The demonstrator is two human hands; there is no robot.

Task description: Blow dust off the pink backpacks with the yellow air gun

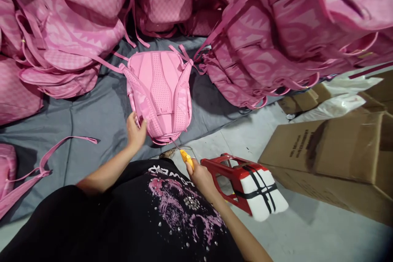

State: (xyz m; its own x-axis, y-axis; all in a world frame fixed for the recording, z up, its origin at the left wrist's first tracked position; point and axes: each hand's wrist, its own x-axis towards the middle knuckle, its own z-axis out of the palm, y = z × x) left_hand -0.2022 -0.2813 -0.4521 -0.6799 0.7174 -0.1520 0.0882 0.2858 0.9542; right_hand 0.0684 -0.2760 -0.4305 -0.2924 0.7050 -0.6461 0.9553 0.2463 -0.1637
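A pink backpack [162, 86] lies with its padded back panel and shoulder straps facing up, its top handle end toward me. At its lower left edge my left hand [136, 131] grips the side, thumb on top and fingers partly hidden. My right hand [200, 174] is closed around a yellow-handled tool [186, 158]. A thin dark shaft runs from this tool toward the backpack's near end; I cannot tell whether its tip touches the fabric.
Piles of pink backpacks [76, 37] stand on the grey sheet [107, 106] at left, back and right [245, 57]. A loose strap [46, 159] lies at left. On the floor to the right are a red stool with a white taped pad [260, 190] and a cardboard box [325, 151].
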